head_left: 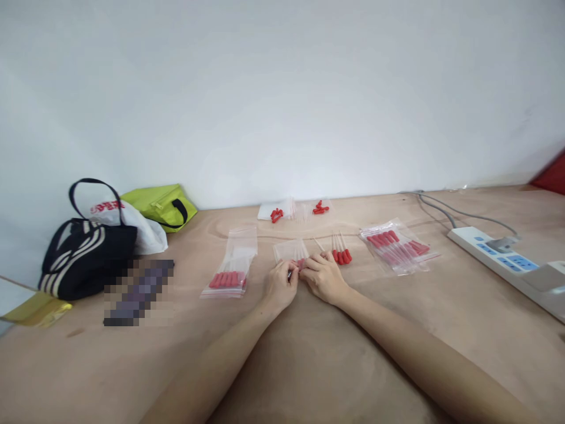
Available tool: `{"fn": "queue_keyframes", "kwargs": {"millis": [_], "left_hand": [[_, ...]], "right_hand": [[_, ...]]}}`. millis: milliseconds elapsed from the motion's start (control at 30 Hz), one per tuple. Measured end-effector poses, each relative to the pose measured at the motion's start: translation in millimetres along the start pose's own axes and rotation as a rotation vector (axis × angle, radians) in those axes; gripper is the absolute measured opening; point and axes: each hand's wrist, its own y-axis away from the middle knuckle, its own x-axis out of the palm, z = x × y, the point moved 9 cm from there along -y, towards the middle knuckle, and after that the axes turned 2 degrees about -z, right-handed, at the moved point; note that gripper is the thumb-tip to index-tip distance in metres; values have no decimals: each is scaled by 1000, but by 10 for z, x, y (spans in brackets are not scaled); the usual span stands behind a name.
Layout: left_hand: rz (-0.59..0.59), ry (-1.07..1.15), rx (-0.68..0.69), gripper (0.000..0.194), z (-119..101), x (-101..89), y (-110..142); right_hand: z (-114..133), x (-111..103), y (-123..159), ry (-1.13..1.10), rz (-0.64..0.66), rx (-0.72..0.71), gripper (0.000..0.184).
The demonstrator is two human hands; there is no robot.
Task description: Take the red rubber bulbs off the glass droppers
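Note:
My left hand [281, 284] is closed, pinching the near edge of a small clear zip bag [285, 250]. From the other side, my right hand [324, 278] meets it with bent fingers closed at the same edge. Pale sticks and some red show inside the bag, partly hidden by my fingers. One thin stick pokes out beyond my right hand; its other end is hidden. Just right of that hand lie several loose red-tipped sticks [342, 256], red ends toward me. To the left, a filled zip bag [227, 280] holds a row of red-tipped sticks.
Filled zip bags [392, 244] overlap on the right, beside a white power strip [489, 253] with cables. Small red pieces [276, 215] and more red pieces [320, 208] lie near the wall. At left are a black bag [88, 253], a lime-green bag [154, 203] and a blurred dark object [140, 291].

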Motion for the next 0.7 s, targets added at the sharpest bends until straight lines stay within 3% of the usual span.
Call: {"fn": "queue_keyframes", "kwargs": {"millis": [200,400,567,700], "left_hand": [[-53,-20,-86,17,141,-70,-32],[-109,13,1,14,-24,-241,-32],[37,80,179,13,-265,-260,6],[118,80,159,15,-128,-253,-34]], "right_hand": [[124,10,23,-10,41,-52,20],[-55,-84,59,-70,90,5,15],[-183,-119,116,-463,129,87,17],[-356,-35,182,-590,115,218,15]]}}
